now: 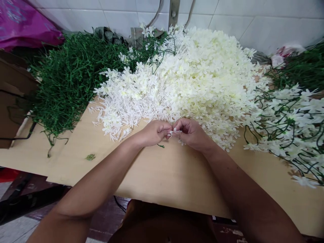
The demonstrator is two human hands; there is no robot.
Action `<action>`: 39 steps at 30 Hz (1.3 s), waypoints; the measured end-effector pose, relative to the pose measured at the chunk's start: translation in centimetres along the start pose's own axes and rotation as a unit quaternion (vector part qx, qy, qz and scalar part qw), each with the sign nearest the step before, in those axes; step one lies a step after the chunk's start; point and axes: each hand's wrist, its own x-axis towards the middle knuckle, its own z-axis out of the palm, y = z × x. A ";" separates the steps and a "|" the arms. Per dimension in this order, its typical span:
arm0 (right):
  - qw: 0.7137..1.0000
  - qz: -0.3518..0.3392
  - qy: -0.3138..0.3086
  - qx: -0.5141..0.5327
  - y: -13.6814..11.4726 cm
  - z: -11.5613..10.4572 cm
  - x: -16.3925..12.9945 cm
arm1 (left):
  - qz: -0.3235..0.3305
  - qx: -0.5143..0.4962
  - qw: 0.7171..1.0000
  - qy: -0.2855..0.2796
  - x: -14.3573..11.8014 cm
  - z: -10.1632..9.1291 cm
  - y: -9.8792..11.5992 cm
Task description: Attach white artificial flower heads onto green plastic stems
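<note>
Both hands meet at tabletop (177,175) centre. Left hand (153,132) and right hand (191,133) pinch one small white blossom (175,131) between fingertips; thin green stem (160,145) dangles beneath. Judgement: keep the stem steady, push the blossom on squarely. Beyond: white blossom heap (197,77); green stem pile (73,74) far left.

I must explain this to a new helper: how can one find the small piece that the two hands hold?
Start at the big heap of white flowers on the wooden board. At its near edge, the left hand and right hand meet. Pinched between them is one white flower piece, apart from the heap.
</note>
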 end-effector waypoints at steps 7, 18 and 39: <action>0.998 -0.003 0.047 0.042 -1.0 -0.1 -0.2 | 0.035 0.026 0.999 0.030 0.2 -0.7 0.5; 0.972 0.085 0.126 0.181 -3.3 -2.1 -0.9 | 0.199 0.113 0.954 0.194 -2.2 -1.9 2.4; 0.878 -0.118 -0.068 -0.459 -3.3 4.5 0.1 | 0.032 -0.106 0.964 -0.241 -3.7 -2.5 3.4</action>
